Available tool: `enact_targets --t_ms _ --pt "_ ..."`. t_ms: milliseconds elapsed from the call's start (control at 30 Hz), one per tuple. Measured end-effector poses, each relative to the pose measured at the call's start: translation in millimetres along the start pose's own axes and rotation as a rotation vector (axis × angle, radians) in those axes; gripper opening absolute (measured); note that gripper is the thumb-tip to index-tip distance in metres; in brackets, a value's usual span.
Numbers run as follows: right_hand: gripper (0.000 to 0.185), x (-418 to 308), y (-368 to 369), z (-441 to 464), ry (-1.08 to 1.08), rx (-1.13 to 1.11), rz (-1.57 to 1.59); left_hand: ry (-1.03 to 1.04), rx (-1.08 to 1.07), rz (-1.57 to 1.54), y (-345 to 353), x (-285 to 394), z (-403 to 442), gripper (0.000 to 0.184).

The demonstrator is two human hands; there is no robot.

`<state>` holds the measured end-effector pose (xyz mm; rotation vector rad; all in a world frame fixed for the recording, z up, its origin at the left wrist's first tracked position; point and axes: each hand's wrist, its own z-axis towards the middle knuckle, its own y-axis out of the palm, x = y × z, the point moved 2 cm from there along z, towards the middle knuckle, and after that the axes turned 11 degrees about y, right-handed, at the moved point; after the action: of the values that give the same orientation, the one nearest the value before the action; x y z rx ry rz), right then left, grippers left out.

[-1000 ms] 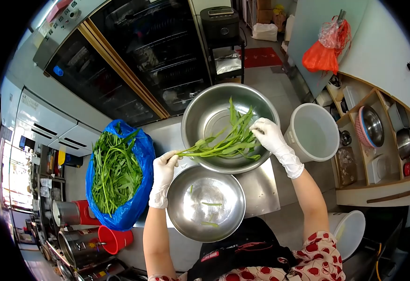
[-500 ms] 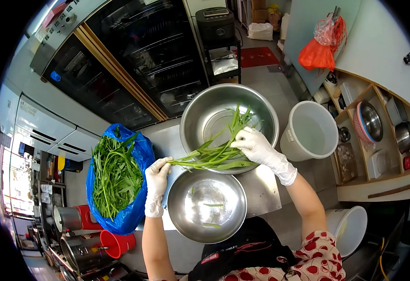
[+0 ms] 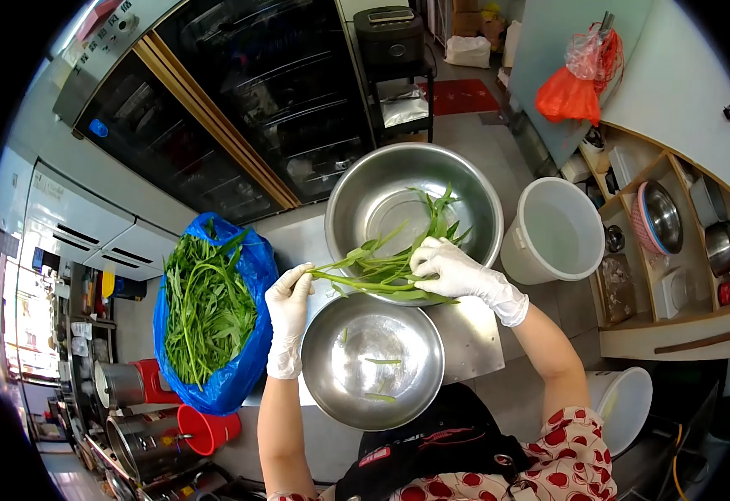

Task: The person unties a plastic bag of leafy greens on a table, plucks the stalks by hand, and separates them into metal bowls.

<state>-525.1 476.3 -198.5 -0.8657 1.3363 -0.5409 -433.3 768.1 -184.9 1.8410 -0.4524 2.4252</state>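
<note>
My gloved left hand (image 3: 288, 309) pinches the stem ends of a bunch of water spinach (image 3: 365, 271), fingers closed. At the leafy end, my gloved right hand (image 3: 457, 271) is closed around the same bunch. The stems stretch sideways between both hands, over the near rim of a large steel basin (image 3: 356, 196). Nearer my body sits a smaller steel bowl (image 3: 327, 376) with a few short stem pieces (image 3: 383, 361) in it. Left of my left hand, a blue plastic bag (image 3: 258, 250) holds a heap of greens (image 3: 206, 309).
A white bucket (image 3: 515, 242) stands right of the large basin, and another white bucket (image 3: 632, 409) is lower right. Wooden shelves (image 3: 682, 326) with bowls line the right side. At lower left are a red bucket (image 3: 214, 427) and steel pots (image 3: 143, 451).
My right hand has shifted slightly downward along the bunch, its fingers now pointing more to the left. The left hand still grips the stem ends, a little higher. The view has shifted slightly.
</note>
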Motion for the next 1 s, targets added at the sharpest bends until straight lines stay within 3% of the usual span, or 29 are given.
enact_targets --t_ms 200,267,333,400,467,533,567,600,667,700,867,1000 --pt "0.021 26.0 19.8 7.8 0.202 0.389 0.246 0.009 0.006 -0.032 8.1 1.9 -5.6 0.015" --pt "0.021 36.0 26.0 9.3 0.416 0.347 0.773 0.074 0.013 -0.057 14.5 0.6 -8.6 0.015" --pt "0.018 55.4 34.9 10.2 0.602 0.412 1.089 0.114 0.041 -0.051 21.8 -2.4 -12.5 0.016" --pt "0.016 77.8 23.6 4.9 0.926 0.470 1.368 0.098 0.120 -0.083 16.8 -8.2 -8.8 0.015" --pt "0.011 63.3 11.0 10.6 0.652 0.741 1.302 0.221 0.032 0.107 20.1 -3.7 -5.6 0.015" --pt "0.012 24.9 -10.8 17.6 0.343 0.698 0.977 0.250 -0.036 0.208 28.8 -2.1 -4.7 0.013" --pt "0.012 -0.8 -21.8 17.2 0.486 0.525 0.811 0.235 -0.016 0.160 35.3 0.9 -3.1 0.014" --pt "0.012 -16.0 -15.0 25.1 0.211 0.596 0.561 0.215 -0.009 0.122 39.2 1.3 -2.1 0.014" --pt "0.014 -43.3 -9.7 27.0 0.115 0.479 0.066 0.176 0.007 0.042 46.1 2.7 0.1 0.015" --pt "0.014 -45.7 -2.0 27.7 0.103 0.468 0.000 0.150 0.043 0.012 47.9 4.3 0.8 0.013" --pt "0.010 -44.4 14.1 28.4 0.074 0.505 -0.079 -0.041 0.020 -0.149 51.6 13.7 -0.6 0.017" --pt "0.007 -38.5 18.4 27.6 0.155 0.576 0.223 -0.170 0.001 -0.270 54.9 4.6 -3.0 0.019"
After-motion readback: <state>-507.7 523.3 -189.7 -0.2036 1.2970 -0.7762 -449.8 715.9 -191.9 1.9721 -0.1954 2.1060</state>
